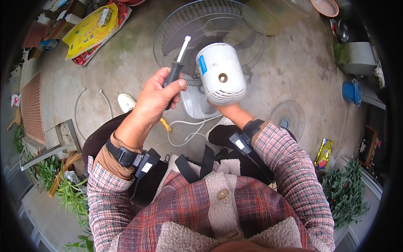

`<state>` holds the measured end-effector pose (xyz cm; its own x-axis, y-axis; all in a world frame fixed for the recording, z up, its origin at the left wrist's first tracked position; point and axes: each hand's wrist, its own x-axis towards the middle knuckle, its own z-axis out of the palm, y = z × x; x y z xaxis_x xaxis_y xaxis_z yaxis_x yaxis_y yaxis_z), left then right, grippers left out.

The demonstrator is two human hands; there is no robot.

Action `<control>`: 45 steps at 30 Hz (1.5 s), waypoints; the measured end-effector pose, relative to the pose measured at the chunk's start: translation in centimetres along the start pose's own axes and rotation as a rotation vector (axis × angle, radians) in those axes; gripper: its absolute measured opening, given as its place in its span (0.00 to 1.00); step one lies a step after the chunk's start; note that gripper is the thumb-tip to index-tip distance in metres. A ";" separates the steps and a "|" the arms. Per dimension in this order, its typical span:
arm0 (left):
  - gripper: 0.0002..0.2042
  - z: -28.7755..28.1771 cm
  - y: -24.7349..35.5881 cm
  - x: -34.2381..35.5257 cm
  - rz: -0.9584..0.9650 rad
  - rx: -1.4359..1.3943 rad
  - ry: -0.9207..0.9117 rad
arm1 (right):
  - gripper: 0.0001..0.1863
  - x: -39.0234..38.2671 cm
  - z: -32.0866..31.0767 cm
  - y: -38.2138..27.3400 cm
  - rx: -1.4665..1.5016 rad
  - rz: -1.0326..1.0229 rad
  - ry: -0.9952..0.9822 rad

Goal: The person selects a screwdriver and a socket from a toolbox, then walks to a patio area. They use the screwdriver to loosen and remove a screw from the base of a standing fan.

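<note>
My left hand (157,90) is closed round the black handle of a screwdriver (182,51), whose bright shaft points up and away and ends in a slightly wider tip. Beside it, to the right, is the white motor housing (220,71) of an electric fan, with a round hole in its face, slots along the near edge and a blue label. My right hand (235,112) holds this housing from its near, lower side; most of the fingers are hidden behind it. Beyond the housing spreads the fan's wire guard (168,31). The screwdriver tip is apart from the housing.
Below the housing lies a grey base (199,103) with a white cable (172,136) and a yellow-handled tool (165,124). A round wire grille (287,119) rests on the right floor. Yellow sacks (92,31) lie far left; a blue container (351,93) stands far right.
</note>
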<state>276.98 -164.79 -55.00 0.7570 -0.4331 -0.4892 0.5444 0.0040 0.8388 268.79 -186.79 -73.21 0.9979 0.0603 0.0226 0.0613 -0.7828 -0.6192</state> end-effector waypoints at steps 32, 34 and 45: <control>0.10 0.9 0.8 -1.3 0.151 0.084 -0.174 | 0.26 -1.2 0.3 4.6 -0.109 -0.054 -0.147; 0.08 0.8 1.0 -1.3 0.133 0.046 -0.170 | 0.26 -1.9 -0.3 4.0 -0.161 -0.116 -0.171; 0.09 1.2 1.6 -2.1 0.140 -0.007 -0.080 | 0.18 -4.2 -6.9 -12.7 0.508 -0.116 -0.866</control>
<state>275.83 -164.96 -52.31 0.7950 -0.4978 -0.3466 0.4381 0.0760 0.8957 263.95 -181.39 -60.07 0.6161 0.7060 -0.3491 -0.0604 -0.3995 -0.9147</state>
